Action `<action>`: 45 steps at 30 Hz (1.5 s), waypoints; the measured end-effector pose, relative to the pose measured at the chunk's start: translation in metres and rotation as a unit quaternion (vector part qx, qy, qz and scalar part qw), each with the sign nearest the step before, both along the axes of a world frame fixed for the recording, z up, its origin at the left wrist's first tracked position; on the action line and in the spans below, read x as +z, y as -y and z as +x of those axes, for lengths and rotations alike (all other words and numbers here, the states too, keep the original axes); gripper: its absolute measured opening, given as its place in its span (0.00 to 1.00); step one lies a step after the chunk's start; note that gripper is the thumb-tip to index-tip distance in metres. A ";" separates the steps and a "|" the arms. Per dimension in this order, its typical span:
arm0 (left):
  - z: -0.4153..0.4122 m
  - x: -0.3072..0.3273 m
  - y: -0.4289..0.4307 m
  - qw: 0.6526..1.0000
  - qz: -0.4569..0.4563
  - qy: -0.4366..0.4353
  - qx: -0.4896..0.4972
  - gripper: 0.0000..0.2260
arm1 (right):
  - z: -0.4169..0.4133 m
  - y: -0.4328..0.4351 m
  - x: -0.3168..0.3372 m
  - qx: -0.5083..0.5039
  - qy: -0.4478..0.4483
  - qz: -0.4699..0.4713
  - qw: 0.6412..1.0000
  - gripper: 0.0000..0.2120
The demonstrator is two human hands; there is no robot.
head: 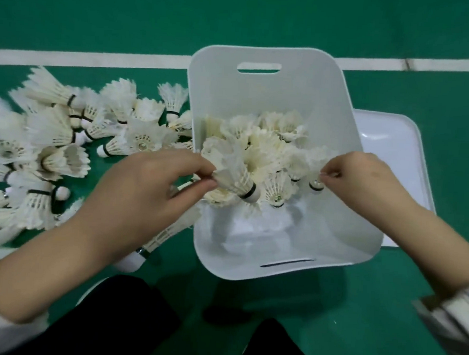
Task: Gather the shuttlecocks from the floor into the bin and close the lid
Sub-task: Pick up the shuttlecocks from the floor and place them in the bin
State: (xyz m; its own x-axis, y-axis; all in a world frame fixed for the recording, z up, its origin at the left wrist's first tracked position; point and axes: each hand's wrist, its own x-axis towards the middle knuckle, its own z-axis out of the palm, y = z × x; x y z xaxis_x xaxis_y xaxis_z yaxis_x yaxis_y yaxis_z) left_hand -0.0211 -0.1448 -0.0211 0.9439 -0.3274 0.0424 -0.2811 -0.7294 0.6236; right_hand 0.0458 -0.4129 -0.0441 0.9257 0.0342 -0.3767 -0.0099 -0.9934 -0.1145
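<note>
Head view: left hand [148, 183] hides floor shuttlecocks [51, 144].

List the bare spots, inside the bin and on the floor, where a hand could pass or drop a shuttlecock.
Free: the near end of the white plastic bin, its floor bare up to the near wall; green floor right of the bin, short of the white lid; floor beyond the white line. Crowded: the bin's far half and the feather shuttlecock pile left of it.

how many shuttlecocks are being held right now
2: one in the left hand, a shuttlecock over the bin; one pinched by the right hand, inside it.
</note>
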 end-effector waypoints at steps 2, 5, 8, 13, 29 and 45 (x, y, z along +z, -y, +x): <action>0.001 -0.004 0.004 1.000 -0.006 0.003 0.005 0.11 | 0.007 -0.002 -0.013 0.026 -0.019 -0.047 0.998 0.09; 0.003 -0.006 0.007 1.000 -0.008 0.010 0.013 0.11 | 0.011 -0.010 -0.032 0.060 -0.061 -0.089 0.992 0.09; 0.005 -0.006 0.007 1.000 -0.011 0.010 0.019 0.10 | 0.010 -0.016 -0.048 0.069 -0.107 -0.072 0.989 0.10; 0.006 -0.007 0.006 1.000 -0.014 -0.001 0.019 0.07 | 0.013 -0.014 -0.055 0.071 -0.128 -0.066 0.987 0.11; 0.007 0.002 0.005 1.000 -0.012 -0.006 0.015 0.06 | 0.008 -0.019 0.024 0.046 0.050 0.138 0.988 0.11; 0.015 0.000 -0.001 0.999 0.013 0.005 -0.034 0.11 | -0.017 -0.077 0.014 0.181 0.012 0.346 0.921 0.07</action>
State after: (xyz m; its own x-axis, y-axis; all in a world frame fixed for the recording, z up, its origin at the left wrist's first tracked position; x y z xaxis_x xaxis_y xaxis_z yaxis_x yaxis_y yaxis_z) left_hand -0.0061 -0.1436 -0.0215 0.9190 -0.3919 0.0426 -0.3368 -0.7244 0.6015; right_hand 0.0291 -0.3355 -0.0304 0.8140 0.5665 -0.1282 0.3187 -0.6202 -0.7168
